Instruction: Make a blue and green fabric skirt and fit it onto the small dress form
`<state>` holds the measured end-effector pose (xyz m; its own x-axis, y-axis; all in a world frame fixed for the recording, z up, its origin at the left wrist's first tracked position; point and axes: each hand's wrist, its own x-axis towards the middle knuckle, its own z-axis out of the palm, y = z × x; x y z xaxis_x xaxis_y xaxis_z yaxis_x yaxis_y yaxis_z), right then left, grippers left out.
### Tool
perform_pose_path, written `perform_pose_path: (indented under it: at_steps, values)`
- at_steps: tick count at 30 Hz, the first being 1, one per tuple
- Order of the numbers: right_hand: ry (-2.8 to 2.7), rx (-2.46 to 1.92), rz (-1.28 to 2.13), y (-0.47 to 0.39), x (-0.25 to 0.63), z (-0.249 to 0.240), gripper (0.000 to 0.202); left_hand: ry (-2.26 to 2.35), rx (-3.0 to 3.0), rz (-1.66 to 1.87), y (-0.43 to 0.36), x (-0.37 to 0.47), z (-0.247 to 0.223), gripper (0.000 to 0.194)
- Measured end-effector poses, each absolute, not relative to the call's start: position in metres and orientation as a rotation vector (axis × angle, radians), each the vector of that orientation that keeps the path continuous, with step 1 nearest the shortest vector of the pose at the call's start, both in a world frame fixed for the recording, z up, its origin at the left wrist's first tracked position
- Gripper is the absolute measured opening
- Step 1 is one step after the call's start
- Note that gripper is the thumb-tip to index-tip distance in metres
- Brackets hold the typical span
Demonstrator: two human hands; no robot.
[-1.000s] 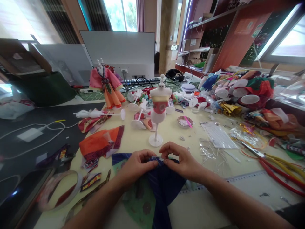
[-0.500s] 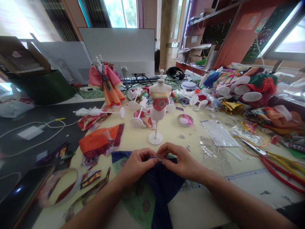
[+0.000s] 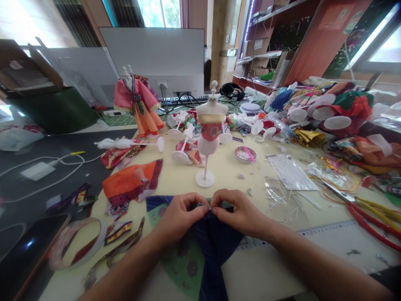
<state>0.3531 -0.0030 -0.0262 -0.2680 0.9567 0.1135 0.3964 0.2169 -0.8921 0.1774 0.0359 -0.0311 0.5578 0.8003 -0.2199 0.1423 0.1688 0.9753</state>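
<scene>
Both hands meet at the top edge of a dark blue striped cloth (image 3: 213, 251) near the front of the table. My left hand (image 3: 180, 215) pinches that edge between thumb and forefinger. My right hand (image 3: 239, 211) pinches it just to the right, the fingertips almost touching. Something small and pale shows between the fingertips, too small to name. A green flowered cloth (image 3: 188, 267) lies under the blue one. Just beyond my hands stands a small white mannequin (image 3: 208, 146) on a round foot, with a red and cream band around its torso.
An orange cloth piece (image 3: 130, 184) and a roll of tape (image 3: 102, 238) lie to the left. On the right are scissors (image 3: 341, 194), a clear ruler (image 3: 332, 238) and plastic bags with small parts. A small bowl (image 3: 245, 154) holds a pink stick. Dressed mannequins and fabric crowd the back.
The view has shifted slightly. Both hands keep their pinch on the blue cloth, with the right forefinger and thumb drawn a little to the right.
</scene>
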Motion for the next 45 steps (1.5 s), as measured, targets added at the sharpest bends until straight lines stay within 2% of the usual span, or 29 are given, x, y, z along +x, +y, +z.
perform_pose_path:
  at_steps: [12,26,45]
  values:
    - [-1.756,-1.284,1.106,-0.0031,0.354,-0.0264,0.009,0.917,1.324,0.537,0.0341,0.1794,-0.0298,0.012]
    - [-1.771,-1.307,1.068,-0.0027,0.3525,-0.028,0.009,0.959,1.439,0.526,0.0336,0.1798,-0.0288,0.012]
    - [-1.727,-1.318,1.132,-0.0004,0.3549,-0.0249,0.009,0.939,1.297,0.56,0.0357,0.1787,-0.0266,0.012]
